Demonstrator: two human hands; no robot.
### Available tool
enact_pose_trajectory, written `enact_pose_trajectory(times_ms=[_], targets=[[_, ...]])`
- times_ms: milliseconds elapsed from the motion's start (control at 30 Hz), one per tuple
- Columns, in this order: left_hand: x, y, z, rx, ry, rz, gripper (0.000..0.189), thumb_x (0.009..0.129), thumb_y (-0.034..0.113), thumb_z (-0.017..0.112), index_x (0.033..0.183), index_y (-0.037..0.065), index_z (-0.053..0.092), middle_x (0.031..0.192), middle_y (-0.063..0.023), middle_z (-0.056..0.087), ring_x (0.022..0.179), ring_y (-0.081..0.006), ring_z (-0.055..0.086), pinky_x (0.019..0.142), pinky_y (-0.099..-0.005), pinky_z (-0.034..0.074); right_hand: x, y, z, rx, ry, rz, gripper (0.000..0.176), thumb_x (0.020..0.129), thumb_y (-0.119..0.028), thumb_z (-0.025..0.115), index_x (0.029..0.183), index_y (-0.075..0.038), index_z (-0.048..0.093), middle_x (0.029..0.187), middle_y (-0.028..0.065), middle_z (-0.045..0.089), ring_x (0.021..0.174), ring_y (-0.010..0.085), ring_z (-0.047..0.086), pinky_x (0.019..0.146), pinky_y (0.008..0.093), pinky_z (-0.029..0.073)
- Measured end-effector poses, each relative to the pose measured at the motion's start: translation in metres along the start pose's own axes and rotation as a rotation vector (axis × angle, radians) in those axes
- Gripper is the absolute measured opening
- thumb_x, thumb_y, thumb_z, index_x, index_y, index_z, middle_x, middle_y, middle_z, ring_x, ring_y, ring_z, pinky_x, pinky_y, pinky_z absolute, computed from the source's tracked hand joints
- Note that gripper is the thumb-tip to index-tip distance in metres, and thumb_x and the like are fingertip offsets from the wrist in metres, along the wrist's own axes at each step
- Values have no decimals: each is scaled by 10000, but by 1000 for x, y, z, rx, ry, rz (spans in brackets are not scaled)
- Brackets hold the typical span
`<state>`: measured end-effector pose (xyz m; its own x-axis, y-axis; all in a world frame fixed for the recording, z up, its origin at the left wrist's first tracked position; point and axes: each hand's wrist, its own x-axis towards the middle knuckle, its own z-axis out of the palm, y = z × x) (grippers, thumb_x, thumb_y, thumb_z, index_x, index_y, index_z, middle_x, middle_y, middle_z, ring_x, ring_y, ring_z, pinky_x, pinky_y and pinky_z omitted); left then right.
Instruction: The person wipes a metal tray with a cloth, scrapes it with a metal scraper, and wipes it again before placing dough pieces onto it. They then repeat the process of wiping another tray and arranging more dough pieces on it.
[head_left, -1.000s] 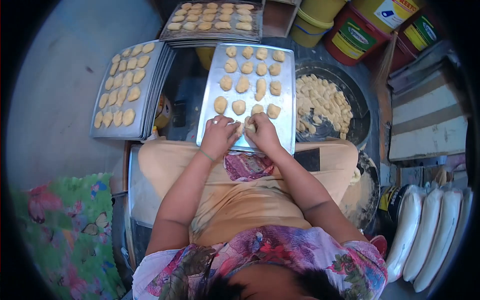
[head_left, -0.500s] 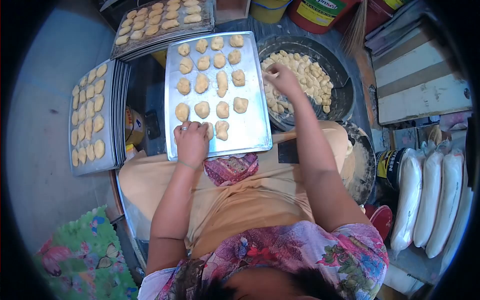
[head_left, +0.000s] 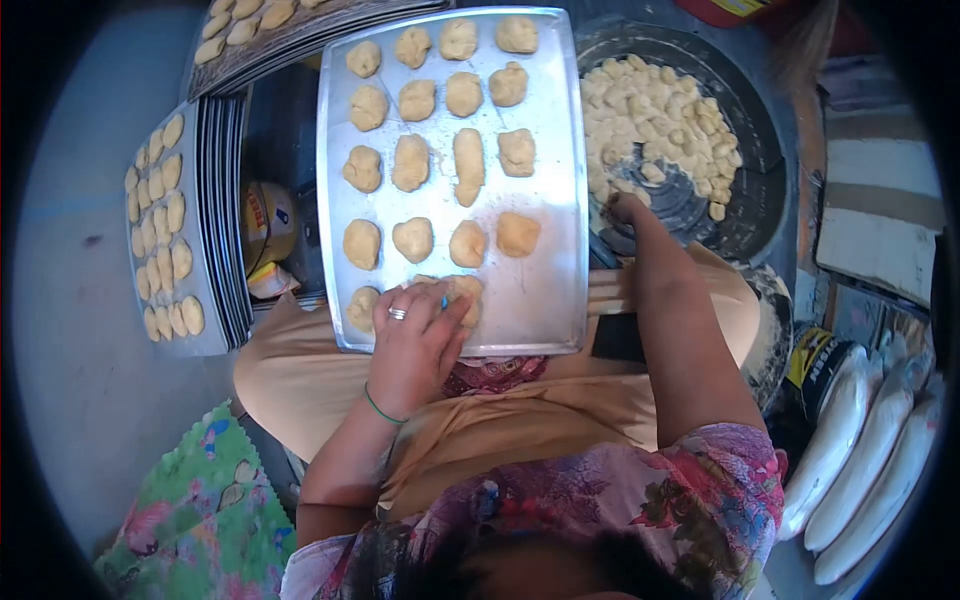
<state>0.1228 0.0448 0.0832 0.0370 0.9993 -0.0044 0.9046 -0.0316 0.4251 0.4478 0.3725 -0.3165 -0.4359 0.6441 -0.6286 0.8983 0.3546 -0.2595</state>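
Observation:
A metal baking tray (head_left: 555,300) rests across my lap, carrying rows of round dough pieces, with one longer dough piece (head_left: 468,167) among them. At its front row my left hand (head_left: 415,320) curls its fingers over a dough piece (head_left: 465,300) that they partly cover. To the right of the tray stands a wide black basin (head_left: 765,200) with a heap of floury dough lumps (head_left: 660,110). My right hand (head_left: 624,208) reaches into the basin's near side beside the lumps; its fingers are mostly hidden.
Left of the tray is a stack of trays (head_left: 215,220) topped with shaped dough pieces. Another filled tray (head_left: 330,18) lies at the back left. A yellow tub (head_left: 268,225) stands between them. Long white plastic-wrapped packages (head_left: 825,440) lean at the right.
My right hand has moved from beside the tray's right edge down to the near side of the basin. My left hand has shifted right along the front row. The whole view has shifted closer.

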Motion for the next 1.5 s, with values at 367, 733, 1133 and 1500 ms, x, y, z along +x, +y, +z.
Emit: enact_pose_trajectory(times_ms=[367,733,1133,1500], targets=[[-1,-1,8,32,19,28,335,783,146,697,1106,88,629,1127,-77,596,1069,-247,546,1008,-482,306,-24,-41,-99,168,-31,96,260,696,-206,710,843,7,691,765,173,671,691,259,651,636,378,509],[-9,1,39,24,255,183,234,855,151,606,1074,73,639,941,-86,632,913,-263,614,1001,-454,381,-280,-230,-248,429,464,-312,327,713,-132,712,1021,-51,637,711,86,635,606,182,606,560,320,480],[-8,-3,41,37,256,130,282,836,193,630,1097,84,636,985,-99,632,1001,-270,579,991,-434,378,-337,-317,-98,297,696,-466,260,791,-215,655,982,-40,686,918,183,646,836,370,632,742,423,509],[-30,-32,16,127,113,-78,511,712,274,734,1195,157,613,1110,-84,581,1114,-293,517,913,-435,338,-348,-337,-108,20,684,-537,434,739,-270,711,1144,-132,639,1071,86,589,1085,277,507,937,427,335]])
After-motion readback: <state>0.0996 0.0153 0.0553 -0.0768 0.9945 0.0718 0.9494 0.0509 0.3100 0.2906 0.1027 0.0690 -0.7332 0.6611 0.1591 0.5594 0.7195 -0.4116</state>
